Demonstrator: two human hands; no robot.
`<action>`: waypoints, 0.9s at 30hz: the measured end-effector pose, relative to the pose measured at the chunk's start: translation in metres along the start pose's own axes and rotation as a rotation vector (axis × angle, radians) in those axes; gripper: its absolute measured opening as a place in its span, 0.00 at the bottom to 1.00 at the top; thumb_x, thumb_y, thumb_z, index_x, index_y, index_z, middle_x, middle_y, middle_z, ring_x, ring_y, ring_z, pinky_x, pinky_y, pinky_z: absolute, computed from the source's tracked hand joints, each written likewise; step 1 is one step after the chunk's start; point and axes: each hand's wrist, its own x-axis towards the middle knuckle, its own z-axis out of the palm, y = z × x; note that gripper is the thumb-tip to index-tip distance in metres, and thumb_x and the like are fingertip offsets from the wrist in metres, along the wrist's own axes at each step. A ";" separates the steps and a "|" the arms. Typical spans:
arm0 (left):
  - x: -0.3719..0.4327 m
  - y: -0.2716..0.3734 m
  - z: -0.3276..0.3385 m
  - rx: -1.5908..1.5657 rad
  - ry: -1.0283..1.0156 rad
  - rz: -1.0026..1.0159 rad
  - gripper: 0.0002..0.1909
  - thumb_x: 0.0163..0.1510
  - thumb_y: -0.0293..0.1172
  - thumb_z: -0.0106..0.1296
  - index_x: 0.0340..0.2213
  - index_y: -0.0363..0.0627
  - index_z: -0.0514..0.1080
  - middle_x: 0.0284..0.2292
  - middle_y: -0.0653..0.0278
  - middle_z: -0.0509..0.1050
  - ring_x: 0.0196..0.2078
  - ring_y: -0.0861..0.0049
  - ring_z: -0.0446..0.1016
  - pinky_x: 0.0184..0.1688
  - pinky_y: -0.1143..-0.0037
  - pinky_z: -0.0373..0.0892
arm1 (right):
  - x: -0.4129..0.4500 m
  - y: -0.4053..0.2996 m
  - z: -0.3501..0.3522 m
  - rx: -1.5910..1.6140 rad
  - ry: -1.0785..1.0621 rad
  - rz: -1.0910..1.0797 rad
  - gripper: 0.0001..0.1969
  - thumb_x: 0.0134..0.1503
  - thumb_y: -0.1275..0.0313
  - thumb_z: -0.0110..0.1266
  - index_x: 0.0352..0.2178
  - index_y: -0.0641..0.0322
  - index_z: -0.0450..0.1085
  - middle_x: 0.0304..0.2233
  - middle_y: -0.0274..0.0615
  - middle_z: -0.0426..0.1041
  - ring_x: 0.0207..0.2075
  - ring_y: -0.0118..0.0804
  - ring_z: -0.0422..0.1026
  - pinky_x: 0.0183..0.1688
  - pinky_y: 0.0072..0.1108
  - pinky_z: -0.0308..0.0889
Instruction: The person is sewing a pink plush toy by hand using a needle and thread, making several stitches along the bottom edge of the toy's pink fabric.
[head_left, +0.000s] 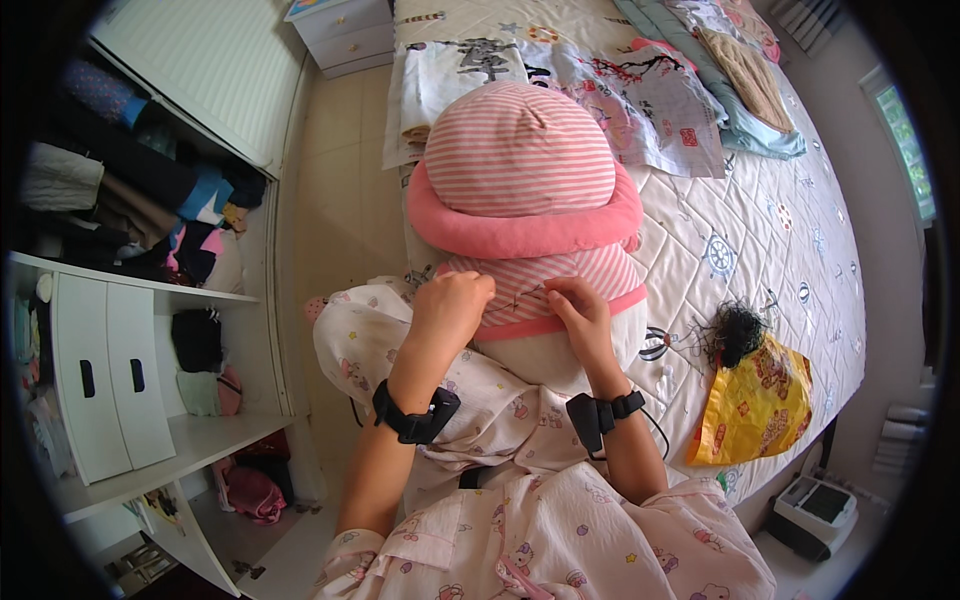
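Observation:
A large plush toy in a pink-and-white striped hat (517, 150) and striped shirt (600, 271) rests in front of me, its lower part against my lap. A thick pink ring (525, 229) runs below the hat. Over the shirt, thin black thread (516, 304) spans the gap between my hands, with a small crossing or knot midway. My left hand (454, 304) pinches toward its left end, the fingertips mostly hidden behind the knuckles. Thumb and index finger of my right hand (581, 307) pinch the other end.
A tangle of black thread (739, 334) lies on a yellow plastic bag (757, 409) at the right of the bed (697, 217). Printed cloths (637, 105) and folded clothes (742, 82) are farther back. An open wardrobe (217, 442) stands left. A white device (814, 517) sits lower right.

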 end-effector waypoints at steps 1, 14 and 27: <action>0.002 0.007 -0.006 -0.063 0.003 0.048 0.05 0.48 0.31 0.50 0.23 0.44 0.70 0.22 0.61 0.71 0.28 0.63 0.72 0.29 0.68 0.67 | 0.000 0.000 0.000 0.000 0.000 0.000 0.07 0.54 0.77 0.51 0.35 0.68 0.70 0.31 0.33 0.72 0.32 0.20 0.67 0.34 0.13 0.63; 0.004 0.002 0.012 0.087 -0.074 0.103 0.06 0.48 0.31 0.51 0.20 0.44 0.70 0.22 0.62 0.73 0.29 0.66 0.73 0.31 0.69 0.69 | 0.000 -0.002 0.001 0.019 -0.010 0.007 0.07 0.55 0.77 0.50 0.35 0.69 0.70 0.33 0.35 0.72 0.34 0.22 0.69 0.37 0.14 0.63; 0.006 -0.007 0.015 -0.160 -0.138 0.044 0.06 0.49 0.30 0.49 0.23 0.43 0.72 0.24 0.59 0.73 0.30 0.62 0.73 0.32 0.67 0.68 | 0.000 -0.002 -0.001 0.010 -0.016 -0.008 0.07 0.55 0.77 0.49 0.34 0.69 0.70 0.33 0.36 0.73 0.36 0.24 0.70 0.39 0.15 0.64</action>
